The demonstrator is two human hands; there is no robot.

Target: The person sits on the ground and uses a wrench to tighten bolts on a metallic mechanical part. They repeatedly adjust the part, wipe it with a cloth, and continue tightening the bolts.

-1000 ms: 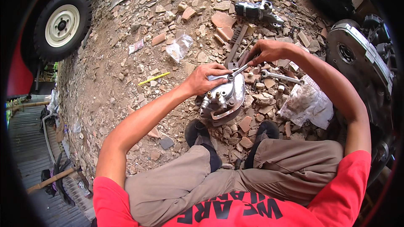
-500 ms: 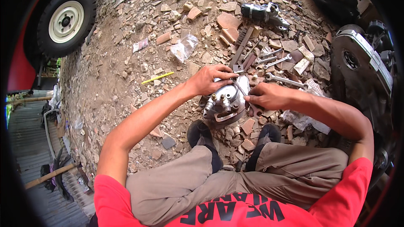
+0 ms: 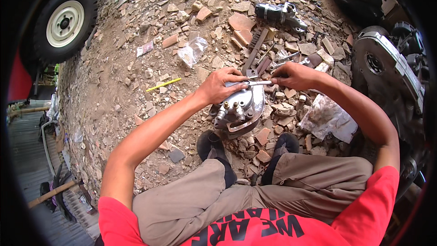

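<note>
A silvery metal vehicle part (image 3: 241, 102) with a curved rim and small brass-tipped fittings stands on the rubble before my feet. My left hand (image 3: 222, 85) closes over its far left side, thumb and fingers at the top edge. A small wrench (image 3: 260, 82) lies across that edge, pointing right, its left end at my left fingertips. My right hand (image 3: 293, 76) pinches the wrench's right end. What the wrench's left end sits on is hidden by my left fingers. Just beyond is a wire brush (image 3: 256, 48) with a long handle.
Broken tile and stones cover the ground. More wrenches (image 3: 286, 58) lie beyond my right hand, with a black-and-silver cylindrical part (image 3: 281, 16) farther off. A crumpled plastic sheet (image 3: 328, 117) and a large engine assembly (image 3: 387, 64) are at right. A yellow strip (image 3: 164, 84) lies left.
My right hand has moved away from me and slightly right, swinging the wrench from pointing toward me to pointing right. My left hand stays on the metal part.
</note>
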